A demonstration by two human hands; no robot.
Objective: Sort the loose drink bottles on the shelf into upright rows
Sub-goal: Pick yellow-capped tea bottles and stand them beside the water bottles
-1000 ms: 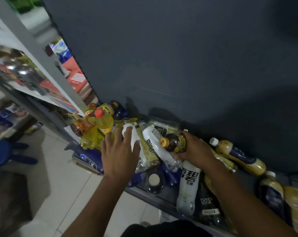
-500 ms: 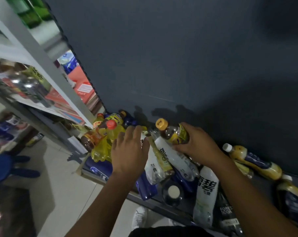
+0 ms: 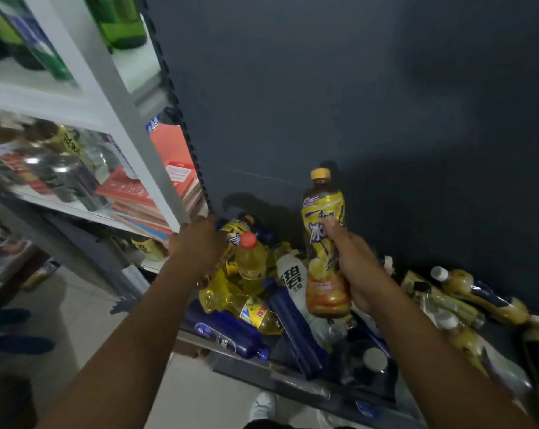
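Raised upright, tea bottle [image 3: 324,212] sits in right hand [image 3: 351,267], fingers [image 3: 331,232] curled round it; left hand [image 3: 197,243] grips shelf post [image 3: 129,119].

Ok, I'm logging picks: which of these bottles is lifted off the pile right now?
The yellow-capped tea bottle with the yellow label: the right hand grips it upright above the shelf, while every other bottle lies in the heap.

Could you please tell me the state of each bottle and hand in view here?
iced tea bottle: upright, capped, held in the air.
right hand: grips the iced tea bottle.
left hand: fingers curled, grip unclear.
orange-capped bottle: capped, roughly upright.
white bottle: lying down.
dark blue bottle: lying down.
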